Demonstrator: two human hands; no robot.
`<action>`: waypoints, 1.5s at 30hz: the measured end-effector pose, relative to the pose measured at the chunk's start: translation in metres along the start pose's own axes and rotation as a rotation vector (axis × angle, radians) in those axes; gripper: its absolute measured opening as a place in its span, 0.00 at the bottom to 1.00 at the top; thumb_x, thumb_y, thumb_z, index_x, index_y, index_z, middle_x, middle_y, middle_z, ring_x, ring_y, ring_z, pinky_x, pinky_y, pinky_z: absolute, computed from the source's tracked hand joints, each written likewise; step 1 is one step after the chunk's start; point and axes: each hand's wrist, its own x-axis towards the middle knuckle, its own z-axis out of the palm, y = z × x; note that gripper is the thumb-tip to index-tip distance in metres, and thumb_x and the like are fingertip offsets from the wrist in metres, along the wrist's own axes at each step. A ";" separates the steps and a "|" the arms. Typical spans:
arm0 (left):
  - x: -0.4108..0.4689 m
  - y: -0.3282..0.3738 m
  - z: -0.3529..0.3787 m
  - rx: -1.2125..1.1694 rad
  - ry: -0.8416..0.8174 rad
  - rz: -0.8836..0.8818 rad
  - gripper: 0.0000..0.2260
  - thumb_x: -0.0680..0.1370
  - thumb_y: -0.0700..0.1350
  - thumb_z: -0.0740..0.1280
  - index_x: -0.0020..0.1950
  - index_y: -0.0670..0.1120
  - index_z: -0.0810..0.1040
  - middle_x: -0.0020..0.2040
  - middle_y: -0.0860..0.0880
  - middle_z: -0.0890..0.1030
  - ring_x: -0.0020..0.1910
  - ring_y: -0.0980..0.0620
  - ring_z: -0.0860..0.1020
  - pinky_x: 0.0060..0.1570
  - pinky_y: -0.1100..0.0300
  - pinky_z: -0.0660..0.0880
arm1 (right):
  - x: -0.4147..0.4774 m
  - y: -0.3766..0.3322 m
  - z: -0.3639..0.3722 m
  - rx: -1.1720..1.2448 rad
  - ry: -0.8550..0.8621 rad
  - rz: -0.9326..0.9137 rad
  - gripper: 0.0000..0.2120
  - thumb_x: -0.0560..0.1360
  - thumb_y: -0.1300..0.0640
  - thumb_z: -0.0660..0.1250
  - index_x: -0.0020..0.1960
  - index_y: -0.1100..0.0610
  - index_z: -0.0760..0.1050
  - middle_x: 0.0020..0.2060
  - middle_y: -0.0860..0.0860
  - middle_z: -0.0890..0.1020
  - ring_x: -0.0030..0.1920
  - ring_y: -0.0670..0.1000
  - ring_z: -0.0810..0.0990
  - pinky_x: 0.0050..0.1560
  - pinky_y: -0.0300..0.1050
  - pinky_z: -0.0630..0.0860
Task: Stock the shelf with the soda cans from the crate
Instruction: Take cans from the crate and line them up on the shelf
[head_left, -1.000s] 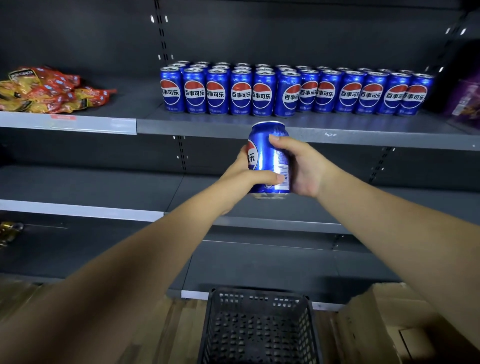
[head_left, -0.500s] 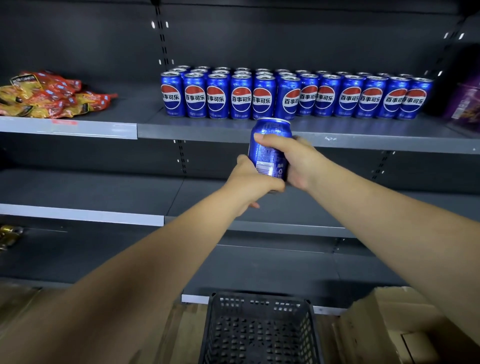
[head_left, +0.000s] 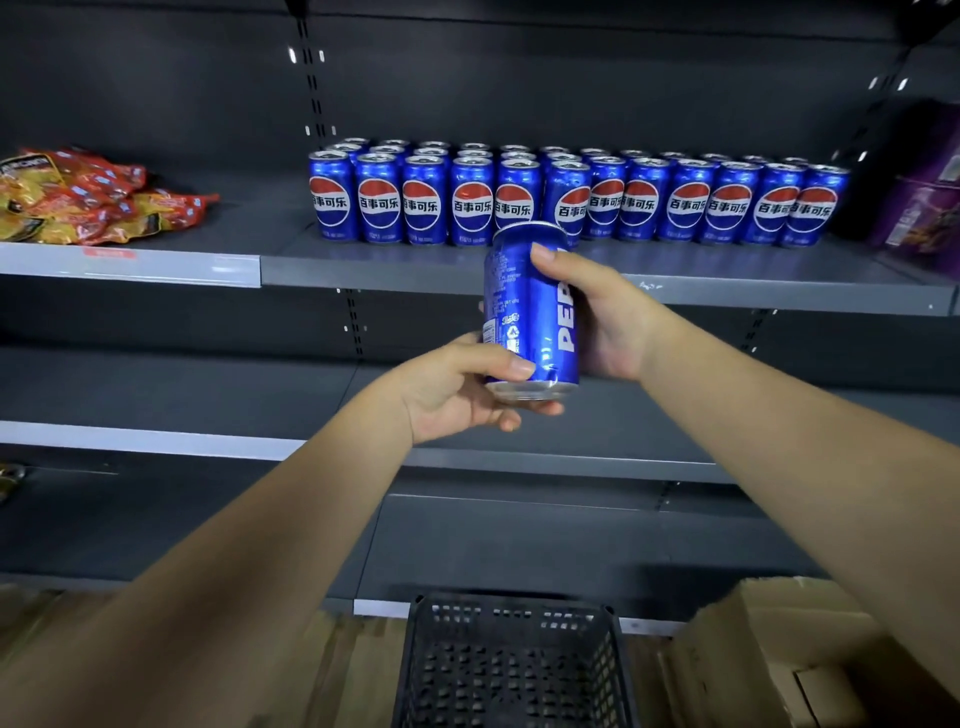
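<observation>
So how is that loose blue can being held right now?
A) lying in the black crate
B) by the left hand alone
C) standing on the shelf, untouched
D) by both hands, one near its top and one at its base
D: the right hand wraps the can near its top and the left hand holds its base, in front of the shelf edge.
</observation>
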 end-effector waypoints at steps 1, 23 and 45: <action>0.001 0.000 0.000 -0.022 -0.008 0.002 0.18 0.57 0.41 0.70 0.47 0.44 0.80 0.42 0.42 0.83 0.39 0.44 0.83 0.27 0.63 0.72 | 0.001 0.000 0.000 0.010 0.013 -0.004 0.19 0.66 0.49 0.70 0.51 0.60 0.76 0.44 0.57 0.83 0.45 0.56 0.82 0.51 0.51 0.79; 0.006 0.008 0.015 0.134 0.247 0.062 0.29 0.56 0.41 0.75 0.57 0.45 0.77 0.45 0.49 0.83 0.41 0.51 0.81 0.44 0.57 0.76 | -0.005 -0.017 0.008 -0.058 0.144 -0.213 0.29 0.59 0.58 0.78 0.58 0.62 0.74 0.43 0.53 0.83 0.41 0.51 0.83 0.41 0.46 0.80; 0.004 0.002 0.022 0.369 0.351 0.021 0.27 0.66 0.46 0.78 0.62 0.52 0.71 0.55 0.55 0.80 0.51 0.58 0.79 0.44 0.61 0.78 | -0.004 -0.001 0.022 -0.164 0.406 -0.267 0.24 0.66 0.60 0.76 0.59 0.56 0.72 0.44 0.52 0.83 0.42 0.52 0.84 0.42 0.48 0.81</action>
